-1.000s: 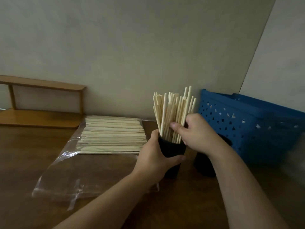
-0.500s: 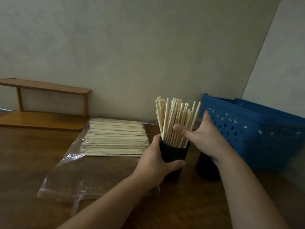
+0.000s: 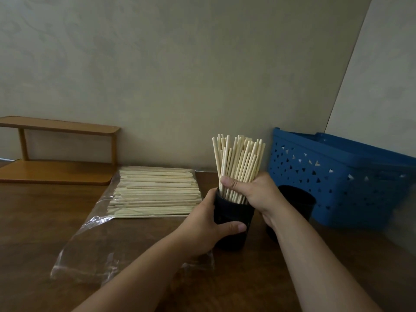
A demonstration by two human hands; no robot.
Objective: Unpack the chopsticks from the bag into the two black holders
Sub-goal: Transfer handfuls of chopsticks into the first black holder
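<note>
Nearest the camera, the left hand (image 3: 209,224) wraps around the near black holder (image 3: 233,221) standing on the wooden table (image 3: 45,221), thumb across its front. Just above the rim, the right hand (image 3: 254,192) clenches the bundle of chopsticks (image 3: 238,163) standing upright in that holder, thumb over the front sticks. Behind the right wrist stands the second black holder (image 3: 295,201), which looks empty, though its inside is dark. To the left, the clear plastic bag (image 3: 94,244) lies flat with a thick layer of chopsticks (image 3: 155,192) at its far end. Farther back sit a blue perforated basket (image 3: 337,181) and a wooden shelf (image 3: 58,152). The sticks look light, stiff and smooth, likely to splay or slide, so gripping a bundle around its middle should control them best.
</note>
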